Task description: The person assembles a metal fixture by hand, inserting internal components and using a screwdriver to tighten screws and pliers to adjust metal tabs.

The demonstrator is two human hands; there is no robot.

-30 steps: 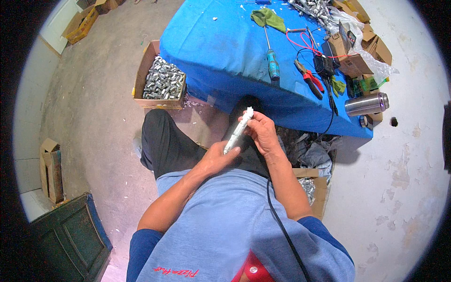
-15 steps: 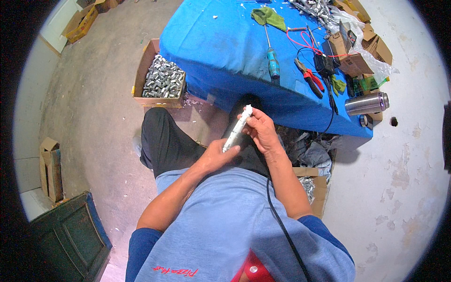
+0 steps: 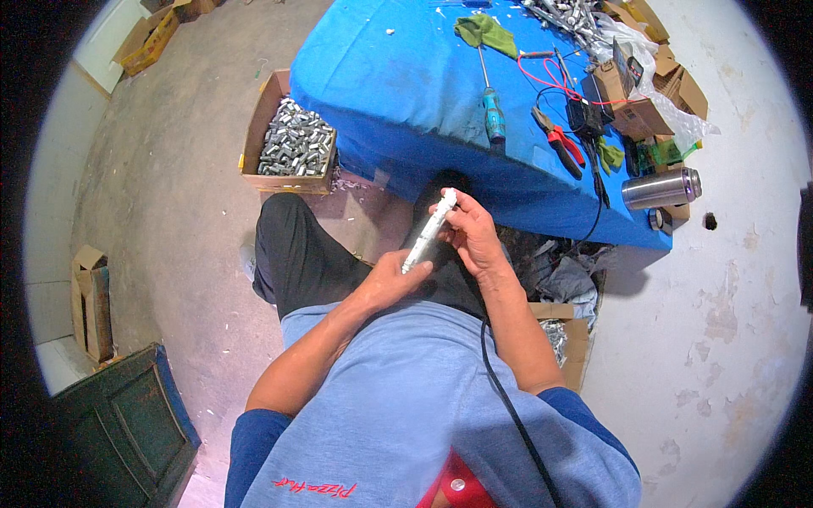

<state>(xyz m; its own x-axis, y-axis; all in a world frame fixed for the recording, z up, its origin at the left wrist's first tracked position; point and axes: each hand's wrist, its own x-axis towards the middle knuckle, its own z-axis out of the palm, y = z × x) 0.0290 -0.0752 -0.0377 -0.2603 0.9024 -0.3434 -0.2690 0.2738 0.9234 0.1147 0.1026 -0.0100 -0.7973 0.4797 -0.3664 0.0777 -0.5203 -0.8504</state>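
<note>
Above my lap I hold a slim, whitish-silver bar-shaped piece, tilted so that its top leans right and away from me. My left hand is closed around its lower end, thumb along it. The fingers of my right hand pinch the upper end, where a lumpy white bit sticks out. What exactly the piece is cannot be made out. Beyond my hands stands the blue-covered table. On it lie a teal-handled screwdriver and red-and-black pliers.
A cardboard box of small metal parts stands on the floor left of the table. Metal parts, a steel flask, a green cloth and an opened carton are on the table. Another box sits by my right elbow.
Almost nothing differs. Both hands keep the same grip on the piece, and the whole view has shifted very slightly.
</note>
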